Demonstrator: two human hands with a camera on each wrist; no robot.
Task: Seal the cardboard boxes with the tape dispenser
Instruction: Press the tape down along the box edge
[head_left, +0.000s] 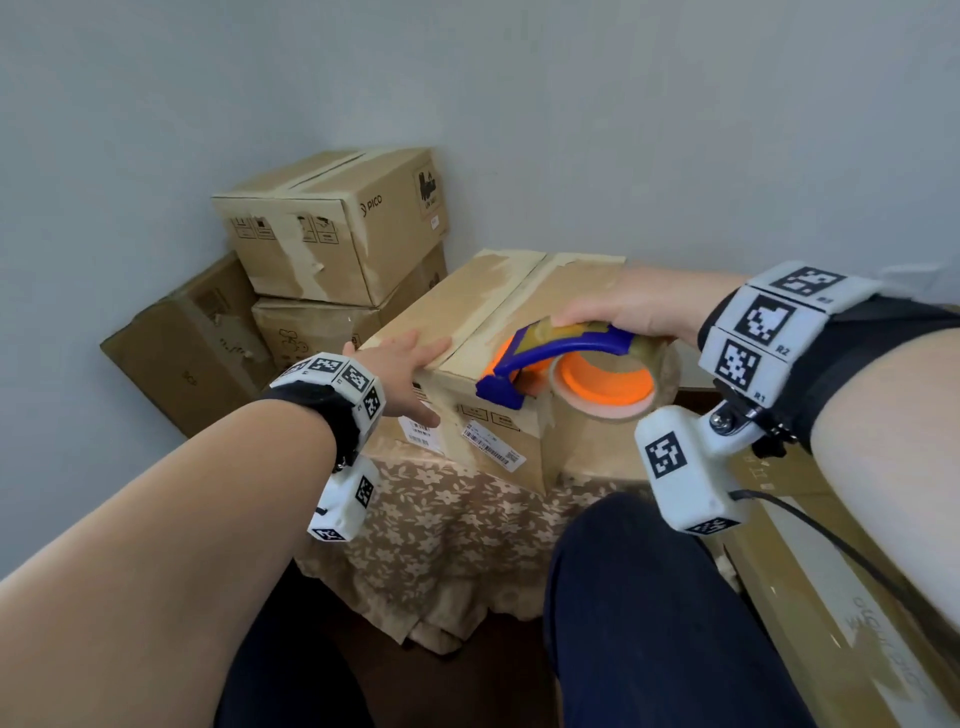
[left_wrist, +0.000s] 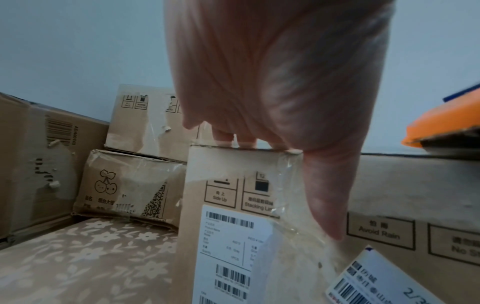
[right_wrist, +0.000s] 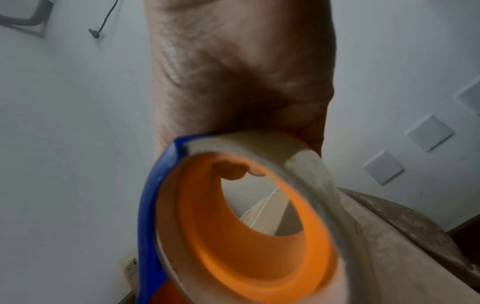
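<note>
R hand grips blue-orange plastic tape dispenser by its arched handle; light, rigid. L hand, fingers flat, steadies stiff brown cardboard box.

Perhaps a home storeroom: stacked boxes, floral tablecloth.

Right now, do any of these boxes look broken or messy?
Yes. The top stacked box has paper torn off its front under old tape, and the big box on the left has ripped, peeled patches. Nothing looks spilled.
</note>
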